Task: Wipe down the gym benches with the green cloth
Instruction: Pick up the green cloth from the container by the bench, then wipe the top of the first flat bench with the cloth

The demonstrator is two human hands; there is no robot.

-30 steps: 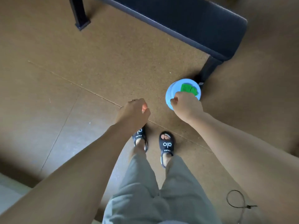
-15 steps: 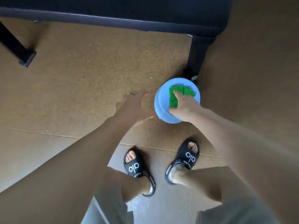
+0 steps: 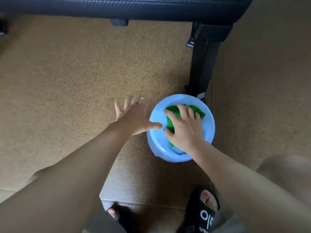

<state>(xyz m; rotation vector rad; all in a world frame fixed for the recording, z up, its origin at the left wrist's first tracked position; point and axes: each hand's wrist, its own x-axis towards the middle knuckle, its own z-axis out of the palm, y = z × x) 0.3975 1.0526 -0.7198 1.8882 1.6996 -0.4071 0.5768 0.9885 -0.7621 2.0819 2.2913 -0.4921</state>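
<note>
The black gym bench point(image 3: 117, 7) runs above the blue bucket point(image 3: 156, 140), its leg point(image 3: 202, 64) just behind it. Right hand point(image 3: 185, 130) lies spread on the green cloth point(image 3: 171, 113) inside the bucket. Left hand point(image 3: 134, 115), fingers splayed, hovers just left of it.

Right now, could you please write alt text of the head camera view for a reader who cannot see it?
A person's right hand reaches into a light blue bucket onto a green cloth. The left hand is spread open beside the bucket. The bucket stands on a brown floor by the leg of a black gym bench.
</note>
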